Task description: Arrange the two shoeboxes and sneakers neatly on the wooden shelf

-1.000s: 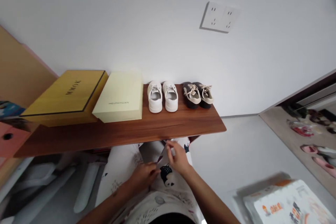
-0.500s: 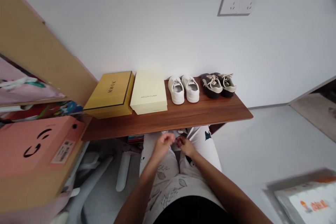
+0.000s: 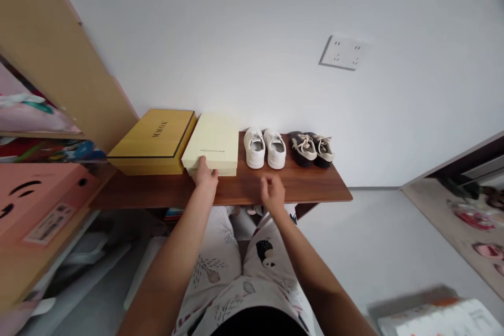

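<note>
Shoebox: pale yellow shoebox (image 3: pixel 210 142), lettered, is set on wooden table (image 3: pixel 244 191)
Left hand (image 3: pixel 205 176): fingers are pressed against box front, grip unclear
Right hand (image 3: pixel 273 193): fingers are loosely parted, nothing held

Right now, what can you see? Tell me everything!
Box marked MMOK: one, mustard yellow, shelf's left end.
Cream box: one, pale cream, beside it.
Sneakers: one pair, white, on shelf.
Lace-up shoes: one pair, dark, shelf's right end.
Wooden shelf: one, reddish brown, by wall.
Wall socket plate: one, white, on wall.
Carton: one, pink, far left.
Packet: one, white, bottom right.
Trousers: one pair, white patterned, on legs.
Left hand: one, touching cream box.
Right hand: one, above shelf's front edge.
</note>
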A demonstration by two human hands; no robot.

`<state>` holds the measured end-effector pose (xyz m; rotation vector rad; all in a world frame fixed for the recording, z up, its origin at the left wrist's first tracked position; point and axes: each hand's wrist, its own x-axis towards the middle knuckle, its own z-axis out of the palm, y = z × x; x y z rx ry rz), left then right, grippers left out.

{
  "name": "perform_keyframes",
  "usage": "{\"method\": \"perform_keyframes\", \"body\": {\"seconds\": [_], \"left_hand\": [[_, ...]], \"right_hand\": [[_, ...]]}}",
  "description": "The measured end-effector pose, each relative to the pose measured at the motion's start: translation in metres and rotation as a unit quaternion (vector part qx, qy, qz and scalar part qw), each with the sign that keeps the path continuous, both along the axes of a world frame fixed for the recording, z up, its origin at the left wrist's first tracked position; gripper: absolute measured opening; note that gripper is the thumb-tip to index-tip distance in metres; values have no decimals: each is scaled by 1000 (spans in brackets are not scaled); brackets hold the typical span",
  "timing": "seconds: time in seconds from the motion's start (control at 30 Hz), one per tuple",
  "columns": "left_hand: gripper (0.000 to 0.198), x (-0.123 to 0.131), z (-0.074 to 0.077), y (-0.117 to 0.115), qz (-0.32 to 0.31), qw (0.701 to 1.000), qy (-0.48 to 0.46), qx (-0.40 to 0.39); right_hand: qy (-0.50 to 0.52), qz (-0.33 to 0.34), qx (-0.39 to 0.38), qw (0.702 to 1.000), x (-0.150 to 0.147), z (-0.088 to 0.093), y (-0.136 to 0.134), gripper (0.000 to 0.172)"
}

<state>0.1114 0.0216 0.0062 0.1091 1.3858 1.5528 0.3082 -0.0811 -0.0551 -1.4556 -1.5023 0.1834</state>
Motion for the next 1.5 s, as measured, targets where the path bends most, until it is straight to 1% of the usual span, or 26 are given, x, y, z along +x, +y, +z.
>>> {"method": "perform_keyframes", "body": {"seconds": [0.07, 0.13, 0.17, 0.2, 0.27, 0.37, 0.43, 0.47, 0.53, 0.6, 0.67, 0.73, 0.77, 0.83, 0.9, 0.97, 1.03, 1.07, 1.17, 1.23, 1.27, 1.3, 1.37, 1.4, 1.43, 1.5], "left_hand": [[31, 8, 1, -6, 26, 996, 47, 65], [33, 12, 3, -13, 48, 978, 147, 139], [35, 13, 5, -17, 52, 959, 222, 169], [37, 12, 6, -21, 49, 930, 309, 193], [36, 7, 7, -28, 23, 844, 488, 220], [26, -3, 4, -38, -68, 698, 678, 219], [21, -8, -3, -43, -136, 617, 749, 199], [21, -9, -7, -44, -165, 582, 773, 189], [22, -12, -19, -46, -207, 523, 807, 180], [21, -14, -32, -46, -233, 473, 829, 187], [20, -17, -44, -44, -245, 436, 843, 199], [19, -21, -54, -41, -248, 418, 850, 205], [18, -22, -57, -40, -250, 415, 850, 209], [18, -23, -59, -37, -261, 409, 847, 218], [17, -22, -59, -35, -279, 397, 846, 223], [17, -19, -57, -34, -293, 386, 848, 214], [19, -16, -54, -34, -301, 382, 851, 199], [20, -14, -53, -35, -304, 383, 850, 194], [22, -13, -51, -38, -308, 400, 843, 187], [21, -13, -50, -41, -313, 412, 835, 188], [21, -13, -50, -42, -317, 416, 831, 189], [21, -12, -50, -43, -321, 417, 829, 191], [22, -9, -50, -43, -326, 415, 827, 194], [22, -7, -50, -43, -326, 412, 828, 196], [23, -5, -50, -42, -326, 411, 828, 197], [24, -3, -50, -40, -324, 410, 829, 200]], "right_hand": [[-35, -86, -24, 995, 25, 34, 43, 33], [-94, -96, -108, 985, 45, 52, 77, 32], [-118, -89, -149, 978, 53, 56, 89, 31], [-134, -80, -179, 971, 58, 56, 98, 28], [-130, -73, -195, 969, 67, 49, 108, 22], [-19, -101, -134, 986, 82, 32, 110, 24], [133, -117, -92, 980, 92, 22, 109, 29], [222, -116, -83, 965, 97, 17, 108, 31], [378, -93, -85, 917, 104, 7, 107, 34], [462, -63, -96, 879, 110, 0, 106, 35], [478, -45, -108, 871, 115, -4, 104, 33], [444, -65, -128, 884, 120, -2, 101, 28], [405, -89, -142, 899, 121, 1, 98, 26], [275, -157, -149, 937, 116, 10, 90, 29], [109, -201, -117, 967, 98, 22, 82, 44], [-32, -168, -73, 983, 66, 33, 80, 56], [-120, -48, -73, 989, 31, 42, 88, 52], [-141, -12, -98, 985, 16, 46, 95, 48], [-113, 16, -174, 978, -6, 48, 116, 33], [-17, 4, -158, 987, -3, 40, 122, 24], [56, -2, -135, 989, 0, 33, 121, 23], [141, -5, -114, 983, 4, 25, 119, 25], [301, 2, -101, 948, 10, 9, 110, 33], [351, 0, -107, 930, 11, 1, 103, 36], [373, -11, -114, 921, 12, -5, 95, 38], [332, -55, -115, 935, 13, -14, 77, 37]]}}
